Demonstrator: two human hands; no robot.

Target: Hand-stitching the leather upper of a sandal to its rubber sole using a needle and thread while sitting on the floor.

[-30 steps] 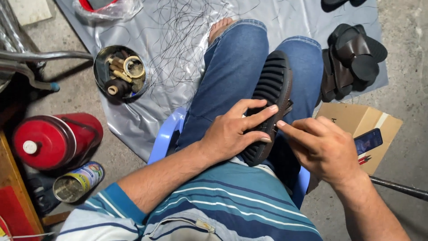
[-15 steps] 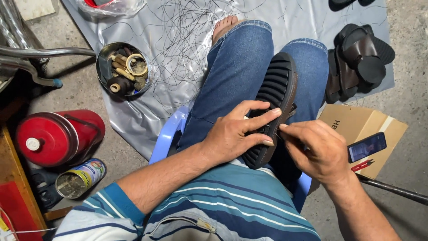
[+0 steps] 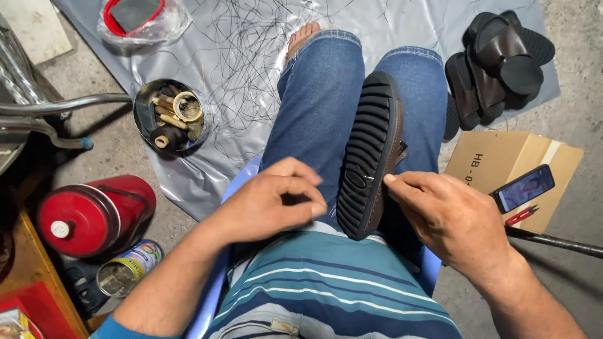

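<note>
A brown shoe with a black ridged sole (image 3: 367, 154) lies sole up on my lap, between my jeans-clad thighs. My right hand (image 3: 455, 223) is at the shoe's right edge, its fingertips pinched against the brown upper near the sole. My left hand (image 3: 270, 201) hovers just left of the shoe's heel without touching it. Its fingers are curled against the thumb, and I see nothing in them. I sit on a blue plastic stool (image 3: 242, 182).
Other things here: a round tin of spools and tape (image 3: 171, 116) on a grey plastic sheet (image 3: 207, 182) strewn with black threads (image 3: 242, 56), a pile of black sandals (image 3: 496, 66), a cardboard box (image 3: 502, 163) carrying a phone (image 3: 522, 187), a red cylinder (image 3: 88, 213), and a small can (image 3: 125, 269).
My left hand has let go of the shoe's heel and pulled back to the left with fingers curled. My right hand stays at the shoe's right edge.
</note>
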